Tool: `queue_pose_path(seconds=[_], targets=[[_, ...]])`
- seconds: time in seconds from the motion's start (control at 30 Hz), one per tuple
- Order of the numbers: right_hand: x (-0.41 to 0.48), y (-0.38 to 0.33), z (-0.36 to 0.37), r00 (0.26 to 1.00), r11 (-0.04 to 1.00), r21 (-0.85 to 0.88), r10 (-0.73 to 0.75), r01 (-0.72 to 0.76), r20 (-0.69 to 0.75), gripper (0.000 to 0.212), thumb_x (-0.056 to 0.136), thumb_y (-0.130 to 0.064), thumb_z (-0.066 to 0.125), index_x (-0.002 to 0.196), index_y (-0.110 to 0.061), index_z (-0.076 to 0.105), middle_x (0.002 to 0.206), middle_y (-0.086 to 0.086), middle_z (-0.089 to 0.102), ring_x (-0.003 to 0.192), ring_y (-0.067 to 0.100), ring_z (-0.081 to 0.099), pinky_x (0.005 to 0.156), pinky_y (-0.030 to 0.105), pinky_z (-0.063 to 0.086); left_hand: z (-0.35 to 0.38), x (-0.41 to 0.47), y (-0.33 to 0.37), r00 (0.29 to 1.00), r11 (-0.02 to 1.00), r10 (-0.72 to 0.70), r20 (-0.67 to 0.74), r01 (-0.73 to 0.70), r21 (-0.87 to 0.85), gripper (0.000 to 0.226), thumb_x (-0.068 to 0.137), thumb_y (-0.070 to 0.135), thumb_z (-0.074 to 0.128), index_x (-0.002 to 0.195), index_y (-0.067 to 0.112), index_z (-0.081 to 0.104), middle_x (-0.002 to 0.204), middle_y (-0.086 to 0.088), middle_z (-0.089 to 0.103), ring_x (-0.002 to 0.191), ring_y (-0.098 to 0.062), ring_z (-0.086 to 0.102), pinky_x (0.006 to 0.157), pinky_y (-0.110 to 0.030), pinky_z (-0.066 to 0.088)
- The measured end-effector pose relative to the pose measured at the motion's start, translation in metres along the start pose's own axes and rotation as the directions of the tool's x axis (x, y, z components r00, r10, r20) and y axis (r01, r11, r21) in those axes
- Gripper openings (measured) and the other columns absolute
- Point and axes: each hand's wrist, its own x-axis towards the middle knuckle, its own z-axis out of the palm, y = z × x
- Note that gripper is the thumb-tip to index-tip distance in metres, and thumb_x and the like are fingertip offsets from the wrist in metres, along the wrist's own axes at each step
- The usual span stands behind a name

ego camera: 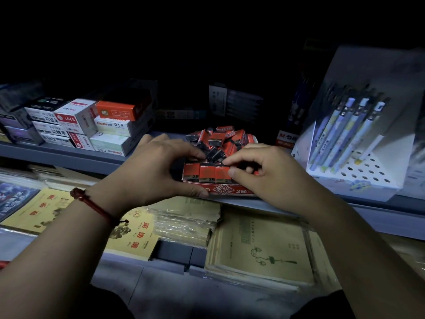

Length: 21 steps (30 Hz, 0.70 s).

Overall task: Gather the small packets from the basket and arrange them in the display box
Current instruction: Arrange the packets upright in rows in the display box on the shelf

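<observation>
Display box sits at the grey shelf front edge. Pen stand is just beside it on the right, cartons near on the left with a gap. Left hand grips the box's left end. Right hand pinches one of the front-row packets, with a loose heap behind. Notebooks lie below. Room is dark.

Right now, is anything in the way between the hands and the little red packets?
Nothing visible is. The left hand grips the display box at its end, touching the piled packets; the right hand pinches one in the front row.
</observation>
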Motion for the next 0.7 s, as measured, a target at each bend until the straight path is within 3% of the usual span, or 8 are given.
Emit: queue_pose_path(seconds=[0.07, 0.17, 0.27, 0.37, 0.47, 0.53, 0.63, 0.7], targets=[[0.0, 0.0, 0.001, 1.0, 1.0, -0.007, -0.008, 0.007, -0.007, 0.019, 0.095, -0.024, 0.069, 0.113, -0.026, 0.077, 0.094, -0.011, 0.063, 0.082, 0.009, 0.058, 0.07, 0.016, 0.044, 0.0, 0.0, 0.001, 1.0, 0.997, -0.022, 0.0, 0.022, -0.07, 0.085, 0.055, 0.089, 0.066, 0.127, 0.042, 0.063, 0.102, 0.036, 0.052, 0.101, -0.004, 0.049, 0.099, -0.039, 0.038], [0.0, 0.001, 0.005, 0.999, 1.0, -0.014, -0.018, 0.018, -0.026, 0.019, 0.095, -0.024, 0.068, 0.112, -0.025, 0.076, 0.094, -0.013, 0.063, 0.085, 0.008, 0.057, 0.076, 0.027, 0.05, -0.001, 0.001, -0.002, 0.999, 0.986, -0.04, 0.005, 0.04, -0.163, 0.084, 0.054, 0.085, 0.072, 0.125, 0.042, 0.065, 0.107, 0.023, 0.06, 0.103, -0.004, 0.055, 0.096, -0.035, 0.048], [0.0, 0.0, 0.008, 0.999, 1.0, -0.021, -0.015, 0.014, -0.04, 0.019, 0.096, -0.026, 0.067, 0.113, -0.026, 0.075, 0.094, -0.015, 0.061, 0.087, 0.007, 0.056, 0.08, 0.032, 0.051, -0.002, 0.004, -0.007, 0.998, 0.973, -0.047, 0.044, 0.056, -0.223, 0.077, 0.054, 0.067, 0.084, 0.124, 0.039, 0.067, 0.115, 0.012, 0.064, 0.105, -0.005, 0.061, 0.088, -0.018, 0.05], [0.0, -0.003, 0.01, 0.999, 1.0, -0.03, 0.006, -0.007, -0.045, 0.019, 0.096, -0.027, 0.067, 0.113, -0.027, 0.075, 0.092, -0.017, 0.059, 0.087, 0.006, 0.055, 0.081, 0.029, 0.05, -0.005, 0.007, -0.01, 0.997, 0.974, -0.012, 0.073, 0.028, -0.224, 0.072, 0.059, 0.058, 0.088, 0.124, 0.034, 0.069, 0.117, 0.013, 0.066, 0.106, -0.002, 0.062, 0.088, -0.008, 0.047], [0.001, -0.01, 0.007, 0.998, 0.998, -0.006, 0.056, -0.056, -0.003, 0.019, 0.097, -0.025, 0.066, 0.114, -0.024, 0.075, 0.093, -0.015, 0.057, 0.087, 0.007, 0.056, 0.08, 0.023, 0.048, -0.007, 0.01, -0.008, 0.992, 0.984, 0.008, 0.124, 0.015, -0.178, 0.078, 0.063, 0.072, 0.081, 0.13, 0.035, 0.066, 0.119, 0.016, 0.065, 0.11, -0.003, 0.06, 0.101, -0.028, 0.049], [0.002, -0.015, 0.002, 0.995, 0.996, -0.01, 0.094, -0.094, 0.045, 0.021, 0.099, -0.024, 0.065, 0.118, -0.022, 0.075, 0.098, -0.012, 0.059, 0.087, 0.007, 0.057, 0.076, 0.013, 0.044, -0.008, 0.01, -0.005, 0.988, 0.993, 0.013, 0.156, 0.005, -0.116, 0.084, 0.062, 0.084, 0.062, 0.133, 0.039, 0.061, 0.121, 0.022, 0.06, 0.114, -0.003, 0.056, 0.106, -0.043, 0.044], [0.001, -0.018, -0.004, 0.993, 0.992, 0.038, 0.116, -0.117, 0.014, 0.024, 0.104, -0.015, 0.056, 0.118, -0.024, 0.073, 0.105, -0.01, 0.06, 0.093, 0.005, 0.06, 0.077, 0.013, 0.046, -0.009, 0.008, -0.001, 0.983, 1.0, 0.002, 0.183, -0.002, -0.001, 0.093, 0.056, 0.091, 0.046, 0.137, 0.045, 0.054, 0.123, 0.023, 0.054, 0.118, -0.008, 0.049, 0.105, -0.043, 0.037], [-0.003, -0.016, -0.008, 0.987, 0.983, 0.144, 0.126, -0.112, -0.097, 0.03, 0.104, -0.007, 0.051, 0.111, -0.026, 0.074, 0.108, -0.01, 0.063, 0.095, 0.012, 0.065, 0.08, 0.03, 0.054, -0.011, 0.007, 0.001, 0.98, 0.997, 0.013, 0.197, -0.027, 0.071, 0.101, 0.055, 0.096, 0.042, 0.141, 0.046, 0.049, 0.124, 0.024, 0.049, 0.115, -0.007, 0.043, 0.1, -0.037, 0.033]])
